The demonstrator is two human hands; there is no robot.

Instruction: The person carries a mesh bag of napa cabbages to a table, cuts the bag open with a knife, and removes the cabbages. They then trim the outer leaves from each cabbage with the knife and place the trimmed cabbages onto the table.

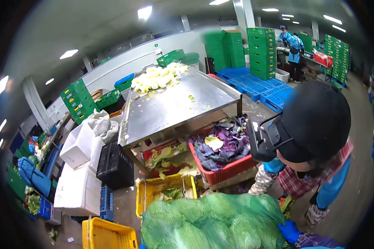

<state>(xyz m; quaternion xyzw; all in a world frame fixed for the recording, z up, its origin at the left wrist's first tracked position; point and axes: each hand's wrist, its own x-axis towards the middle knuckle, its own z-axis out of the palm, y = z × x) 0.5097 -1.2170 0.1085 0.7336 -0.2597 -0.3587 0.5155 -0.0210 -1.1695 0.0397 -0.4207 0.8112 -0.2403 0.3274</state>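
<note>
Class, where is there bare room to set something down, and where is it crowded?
Mostly bare: the metal table between the pale vegetables and the near edge, apart from scraps. Crowded: the table's far end, the red crate piled with purple leaves, and the bottom centre, filled by the net sack.

Right hand (289,231) out there, blue-gloved, extended toward the left hand's side, fingers partly hidden, grip unclear; purplish sleeve (313,240) right behind it; well across from it, just a blue sliver, apparently the left hand (143,246), pose unreadable.
</note>
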